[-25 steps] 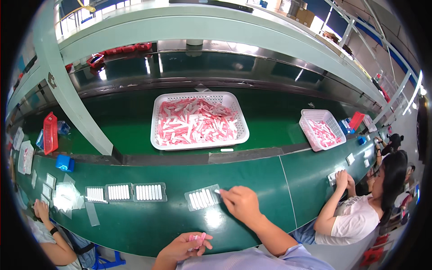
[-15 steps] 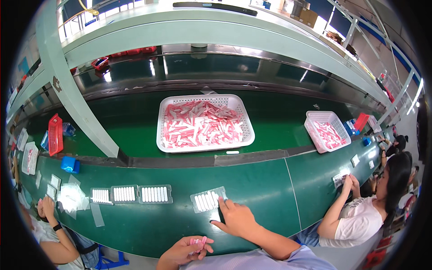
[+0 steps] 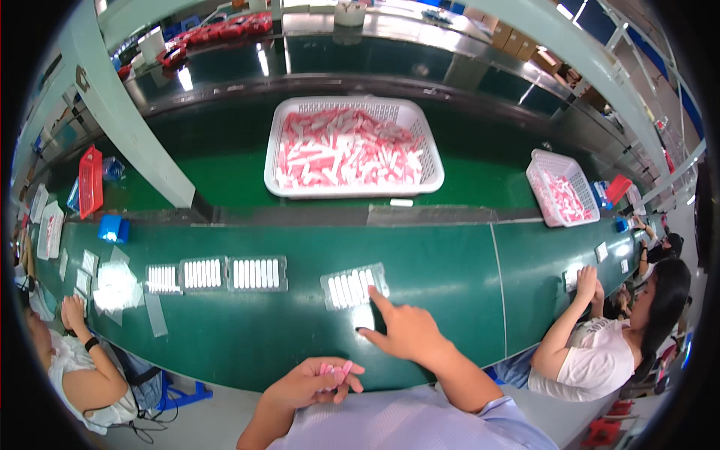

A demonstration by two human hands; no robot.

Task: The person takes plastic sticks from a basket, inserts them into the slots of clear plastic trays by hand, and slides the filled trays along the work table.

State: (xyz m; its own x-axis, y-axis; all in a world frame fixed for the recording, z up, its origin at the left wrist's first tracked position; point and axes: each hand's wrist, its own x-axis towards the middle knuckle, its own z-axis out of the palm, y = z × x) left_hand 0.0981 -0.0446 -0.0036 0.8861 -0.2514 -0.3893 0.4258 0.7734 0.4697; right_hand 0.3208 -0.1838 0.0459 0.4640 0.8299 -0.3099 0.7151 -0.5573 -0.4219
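Note:
My right hand (image 3: 409, 331) has its index finger stretched out onto the right end of a clear plastic tray (image 3: 382, 274), with the thumb apart above the table. Several white sticks (image 3: 343, 292) lie side by side in this tray. Close to the table's near edge, my left hand (image 3: 311, 384) curls around small pink pieces (image 3: 336, 369), which show between thumb and fingers. Their exact kind is too small to make out. To the left, clear trays (image 3: 283, 274) filled with rows of white sticks stand in a line.
Beyond a raised ledge stands a large white basket (image 3: 280, 185) heaped with pink and white pieces; a smaller basket (image 3: 537, 176) is farther right. Clear sheets (image 3: 118, 289) and a blue box (image 3: 113, 228) lie left. Co-workers sit at left (image 3: 97, 375) and right (image 3: 585, 352).
The head view has shifted, so the table and baskets appear higher. My right index finger stays at the tray's right end. My left hand still holds the pink pieces, its fingers slightly shifted.

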